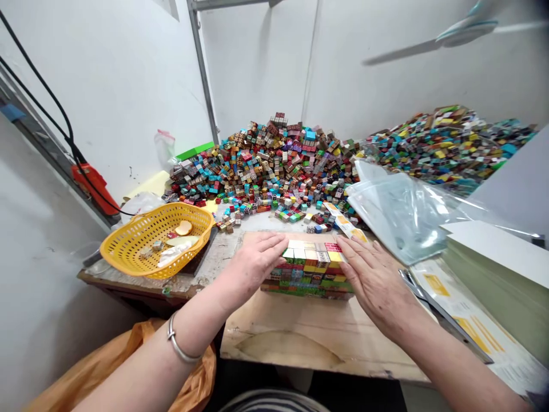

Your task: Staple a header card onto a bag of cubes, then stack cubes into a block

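Note:
A block of small printed cubes point(306, 272), packed in rows and layers, sits on a wooden board point(291, 337) in front of me. Its top shows white, grey, yellow and red brick-patterned faces; the front is mostly green and brown. My left hand point(259, 257) lies against the left end, fingers straight and together over the top edge. Against the right end rests my right hand point(371, 274), its fingers also stretched out. Between them the two palms flank the block. The fingertips at the far side are partly hidden.
Behind the board rises a big heap of loose cubes point(278, 166), with another pile point(450, 143) at right. A yellow basket point(115, 252) stands left. Clear plastic bags point(398, 206), scissors point(414, 286), a metal ruler point(461, 332) and printed sheets point(484, 320) lie right.

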{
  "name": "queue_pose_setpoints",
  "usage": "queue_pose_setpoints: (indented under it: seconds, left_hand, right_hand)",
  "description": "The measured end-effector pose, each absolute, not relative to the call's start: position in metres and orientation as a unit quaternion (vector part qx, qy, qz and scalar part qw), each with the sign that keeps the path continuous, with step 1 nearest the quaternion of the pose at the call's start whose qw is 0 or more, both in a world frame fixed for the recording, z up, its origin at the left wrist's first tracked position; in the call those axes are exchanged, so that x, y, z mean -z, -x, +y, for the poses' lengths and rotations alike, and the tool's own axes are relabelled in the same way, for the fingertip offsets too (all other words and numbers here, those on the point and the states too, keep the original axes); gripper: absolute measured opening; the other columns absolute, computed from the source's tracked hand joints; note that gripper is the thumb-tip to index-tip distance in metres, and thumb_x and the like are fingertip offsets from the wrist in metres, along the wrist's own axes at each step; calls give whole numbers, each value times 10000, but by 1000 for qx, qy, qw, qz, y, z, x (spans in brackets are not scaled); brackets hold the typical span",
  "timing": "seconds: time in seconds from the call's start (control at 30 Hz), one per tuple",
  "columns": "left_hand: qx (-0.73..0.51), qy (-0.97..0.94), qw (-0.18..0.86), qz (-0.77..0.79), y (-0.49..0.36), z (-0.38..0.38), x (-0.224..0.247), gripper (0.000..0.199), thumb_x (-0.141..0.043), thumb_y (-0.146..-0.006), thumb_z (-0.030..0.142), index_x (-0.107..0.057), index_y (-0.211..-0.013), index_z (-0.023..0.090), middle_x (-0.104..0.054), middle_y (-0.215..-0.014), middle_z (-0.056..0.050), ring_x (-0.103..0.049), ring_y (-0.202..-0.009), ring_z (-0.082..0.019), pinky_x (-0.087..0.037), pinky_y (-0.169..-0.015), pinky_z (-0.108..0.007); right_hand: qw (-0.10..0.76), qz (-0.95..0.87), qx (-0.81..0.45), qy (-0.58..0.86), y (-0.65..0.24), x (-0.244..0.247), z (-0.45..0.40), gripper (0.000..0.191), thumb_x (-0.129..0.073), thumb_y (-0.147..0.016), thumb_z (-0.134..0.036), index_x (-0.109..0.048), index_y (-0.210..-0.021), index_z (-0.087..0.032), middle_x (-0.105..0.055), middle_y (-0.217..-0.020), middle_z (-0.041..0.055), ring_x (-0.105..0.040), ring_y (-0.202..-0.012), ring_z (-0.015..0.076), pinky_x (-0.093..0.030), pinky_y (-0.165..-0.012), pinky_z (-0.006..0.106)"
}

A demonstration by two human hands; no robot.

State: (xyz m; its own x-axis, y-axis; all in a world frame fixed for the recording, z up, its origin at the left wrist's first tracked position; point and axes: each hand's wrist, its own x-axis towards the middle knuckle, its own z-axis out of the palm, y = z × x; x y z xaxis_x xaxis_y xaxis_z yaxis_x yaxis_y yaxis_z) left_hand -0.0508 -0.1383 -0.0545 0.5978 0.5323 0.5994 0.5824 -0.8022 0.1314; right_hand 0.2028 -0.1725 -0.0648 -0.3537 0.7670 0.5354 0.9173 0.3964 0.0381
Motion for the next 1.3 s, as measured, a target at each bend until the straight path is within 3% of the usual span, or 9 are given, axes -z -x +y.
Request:
queue_pose_setpoints:
  seconds: [0.1, 0.3, 0.43, 0.57, 0.77, 1.0, 1.13, 1.3]
  left_hand:
    - [336, 897, 23, -286, 54, -133, 52, 319, -428, -900, 254, -566, -1143, 100, -617, -1145, -133, -536, -1111, -198, -470, -917, -324]
    - [348, 893, 58, -279, 52, -134, 52, 283, -477, -878, 230, -589, -1102, 97, -638, -1106, -126, -560, -1059, -213, -494, -881, -341]
    - [320, 891, 94, -308, 46, -137, 49, 320, -462, -885, 298, -579, -1116, 110, -632, -1114, -113, -564, -1029, -216, -438, -944, -401]
    - [294, 884, 135, -336, 36, -138, 51, 457, -455, -868, 422, -491, -1234, 151, -546, -1249, -115, -498, -1132, -247, -340, -1009, -486]
    - [278, 888, 126, -345, 27, -136, 56, 380, -398, -903, 383, -516, -1215, 202, -567, -1238, -55, -525, -1092, -216, -339, -1009, -448]
    - [246, 891, 131, -360, 28, -140, 52, 421, -402, -891, 428, -496, -1241, 216, -546, -1263, -55, -510, -1125, -222, -297, -1034, -457]
    - [198, 885, 160, -390, 27, -146, 43, 542, -451, -846, 493, -428, -1301, 198, -438, -1356, -83, -414, -1227, -273, -203, -1066, -499]
    - [127, 901, 157, -383, 18, -144, 25, 898, -627, -678, 558, -250, -1388, 158, -278, -1444, -118, -265, -1309, -302, -165, -1072, -488]
  right_hand:
    - [247, -814, 174, 496, -204, 67, -171, 453, -261, -930, -280, -438, -1286, -63, -504, -1279, 167, -401, -1227, 268, -350, -1012, 462]
    - [250, -816, 214, 475, -206, 71, -169, 428, -306, -926, -248, -413, -1304, -79, -517, -1256, 175, -425, -1202, 286, -391, -976, 479]
    - [246, -817, 232, 466, -206, 71, -168, 424, -308, -926, -229, -415, -1296, -52, -518, -1247, 191, -421, -1200, 292, -401, -969, 477]
    - [242, -814, 246, 467, -205, 73, -168, 406, -329, -917, -203, -446, -1258, -16, -515, -1242, 201, -422, -1188, 304, -398, -970, 473]
    - [249, -811, 253, 465, -205, 78, -166, 389, -358, -906, -185, -443, -1254, -35, -514, -1244, 189, -396, -1208, 297, -358, -1002, 479]
    - [252, -801, 252, 480, -202, 79, -168, 399, -386, -894, -202, -429, -1261, -51, -514, -1256, 184, -358, -1247, 280, -314, -1032, 473]
    - [205, -792, 218, 532, -199, 70, -177, 467, -435, -876, -299, -415, -1280, -65, -470, -1318, 152, -333, -1266, 284, -216, -1062, 519]
    - [151, -792, 168, 568, -201, 60, -184, 751, -587, -754, -414, -276, -1366, -109, -320, -1423, 130, -235, -1314, 300, -131, -1045, 596]
